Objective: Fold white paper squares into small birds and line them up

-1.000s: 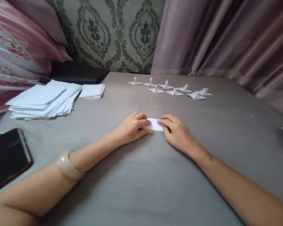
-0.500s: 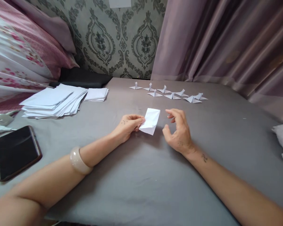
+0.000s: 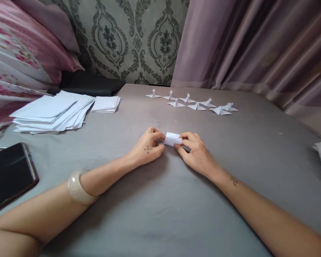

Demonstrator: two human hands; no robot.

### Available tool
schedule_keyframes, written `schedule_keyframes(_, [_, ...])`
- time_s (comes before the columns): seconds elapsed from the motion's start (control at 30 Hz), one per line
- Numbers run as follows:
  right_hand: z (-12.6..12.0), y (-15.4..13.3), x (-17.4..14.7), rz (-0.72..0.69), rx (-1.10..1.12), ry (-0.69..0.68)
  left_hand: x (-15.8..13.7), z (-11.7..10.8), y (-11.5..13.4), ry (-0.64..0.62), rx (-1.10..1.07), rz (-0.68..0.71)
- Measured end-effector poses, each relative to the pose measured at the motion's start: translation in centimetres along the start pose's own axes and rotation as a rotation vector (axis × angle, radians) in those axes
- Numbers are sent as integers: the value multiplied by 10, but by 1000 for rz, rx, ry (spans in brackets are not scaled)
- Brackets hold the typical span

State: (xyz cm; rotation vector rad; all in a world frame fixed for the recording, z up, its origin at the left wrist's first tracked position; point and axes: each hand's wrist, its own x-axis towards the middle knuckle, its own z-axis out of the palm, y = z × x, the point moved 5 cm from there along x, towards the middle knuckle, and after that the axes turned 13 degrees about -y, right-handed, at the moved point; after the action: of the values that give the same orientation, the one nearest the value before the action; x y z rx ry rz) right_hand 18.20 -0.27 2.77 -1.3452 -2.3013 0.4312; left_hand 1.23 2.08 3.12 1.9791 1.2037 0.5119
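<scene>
A small folded piece of white paper [image 3: 172, 139] is held between my two hands above the grey cloth. My left hand [image 3: 149, 147] pinches its left edge between thumb and fingers. On the opposite side, my right hand [image 3: 194, 151] grips the right end, thumb below and fingers on top. Beyond the hands stand several folded paper birds [image 3: 197, 106] in two loose rows, wings spread flat and necks up. The underside of the held paper is hidden.
At the left lie a large stack of white paper [image 3: 46, 107] and a smaller stack of paper squares [image 3: 106, 104]. A dark phone [image 3: 12, 175] rests near my left forearm. Behind are a black folded item [image 3: 88, 82], patterned wallpaper and a mauve curtain [image 3: 211, 43].
My right hand has come in from the right and taken hold of the paper. The paper has turned level and looks shorter from front to back. The view has shifted slightly.
</scene>
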Motion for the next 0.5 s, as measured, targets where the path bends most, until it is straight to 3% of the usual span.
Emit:
schedule_keyframes(0.23, [-2, 12, 5, 292, 160, -24, 9, 2, -2, -49, 47, -90])
schedule_keyframes(0.5, [0, 13, 7, 319, 149, 22, 16, 3, -7, -3, 63, -112])
